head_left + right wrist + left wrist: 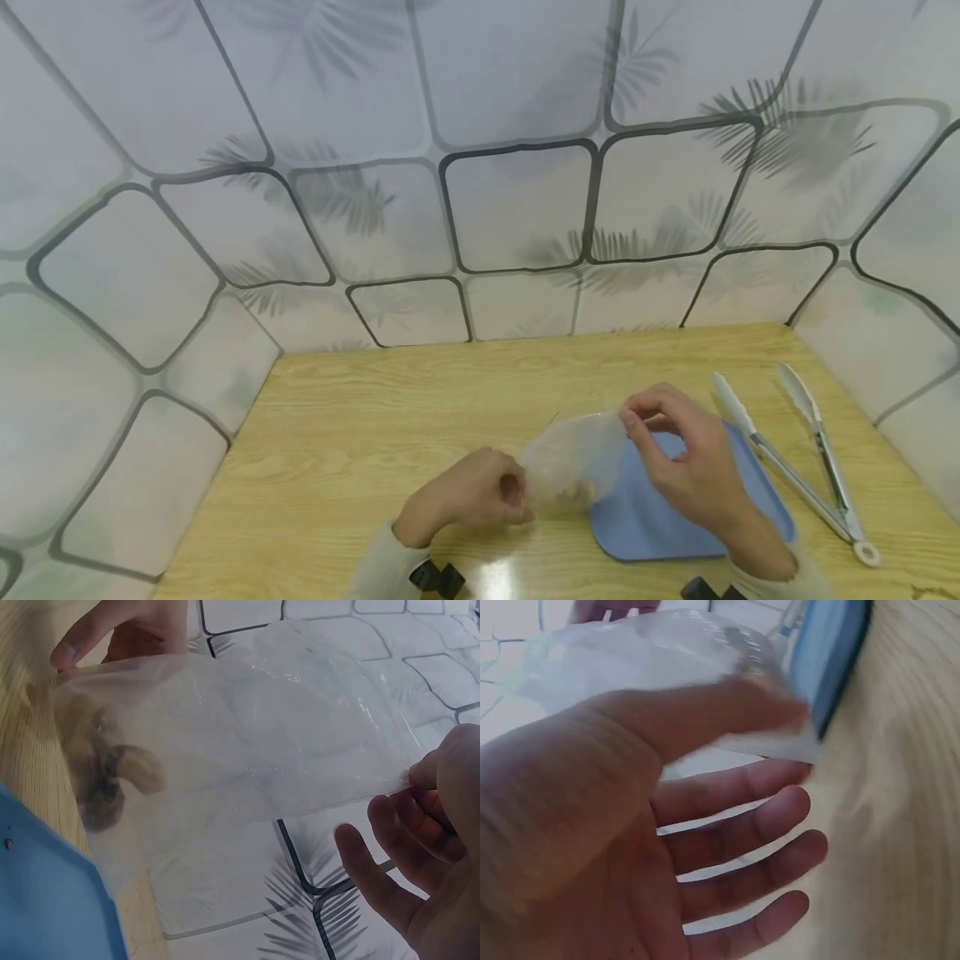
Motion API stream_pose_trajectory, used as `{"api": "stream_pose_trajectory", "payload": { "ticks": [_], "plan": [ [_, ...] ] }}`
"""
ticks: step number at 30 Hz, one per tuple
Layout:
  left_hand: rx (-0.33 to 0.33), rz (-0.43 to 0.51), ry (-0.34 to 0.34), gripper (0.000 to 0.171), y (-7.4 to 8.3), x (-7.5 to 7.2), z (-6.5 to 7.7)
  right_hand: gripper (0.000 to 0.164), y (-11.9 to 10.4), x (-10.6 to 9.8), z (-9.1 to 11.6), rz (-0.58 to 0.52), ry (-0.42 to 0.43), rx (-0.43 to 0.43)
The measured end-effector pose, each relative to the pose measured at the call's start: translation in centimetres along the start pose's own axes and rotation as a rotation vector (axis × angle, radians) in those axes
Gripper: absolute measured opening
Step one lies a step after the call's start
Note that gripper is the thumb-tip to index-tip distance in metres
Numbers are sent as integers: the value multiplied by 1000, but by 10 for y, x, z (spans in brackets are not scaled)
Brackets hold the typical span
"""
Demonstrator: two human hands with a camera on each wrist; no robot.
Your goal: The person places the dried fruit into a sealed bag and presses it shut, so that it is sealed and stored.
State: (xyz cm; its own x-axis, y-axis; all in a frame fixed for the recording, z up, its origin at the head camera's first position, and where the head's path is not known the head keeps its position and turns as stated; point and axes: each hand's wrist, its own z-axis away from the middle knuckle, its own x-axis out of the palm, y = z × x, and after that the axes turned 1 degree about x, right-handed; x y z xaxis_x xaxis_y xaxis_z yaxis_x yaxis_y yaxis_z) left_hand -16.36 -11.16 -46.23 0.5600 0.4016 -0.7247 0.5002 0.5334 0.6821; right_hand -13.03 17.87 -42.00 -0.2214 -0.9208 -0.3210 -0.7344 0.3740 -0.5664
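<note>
A clear plastic bag [573,458] is stretched between my two hands above the table, beside the blue tray. Several small brown pieces [112,765] lie gathered at its lower end; their kind is blurred by the plastic. My left hand [480,490] pinches a bottom corner between thumb and index finger, the other fingers loosely bent in the left wrist view. With thumb and fingertip my right hand [686,458] pinches the opposite upper corner, over the tray. The bag's film [637,660] also spans behind the left thumb.
The blue tray [645,529] rests on the wooden table [360,417] under the right hand and forearm. To its right lie metal tongs [806,487] with pale tips, spread apart. Patterned panels [517,208] rise behind the table and at both sides.
</note>
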Motion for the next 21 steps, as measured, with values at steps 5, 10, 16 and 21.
{"api": "stream_pose_trajectory", "payload": {
  "ticks": [5, 10, 16, 21],
  "plan": [
    [97, 93, 228, 51, 10, -9, 6, 33, -2, 0, 0, -37, -40, 55],
    [358, 76, 590, 33, 15, -14, 6, 31, -1, -1, 0, -63, -47, 88],
    [429, 72, 702, 20, 17, -16, 5, 32, 1, -1, 1, -101, -42, 72],
    [419, 132, 711, 15, 19, -18, 7, 32, 5, -3, 2, -61, -37, 68]
  ]
}}
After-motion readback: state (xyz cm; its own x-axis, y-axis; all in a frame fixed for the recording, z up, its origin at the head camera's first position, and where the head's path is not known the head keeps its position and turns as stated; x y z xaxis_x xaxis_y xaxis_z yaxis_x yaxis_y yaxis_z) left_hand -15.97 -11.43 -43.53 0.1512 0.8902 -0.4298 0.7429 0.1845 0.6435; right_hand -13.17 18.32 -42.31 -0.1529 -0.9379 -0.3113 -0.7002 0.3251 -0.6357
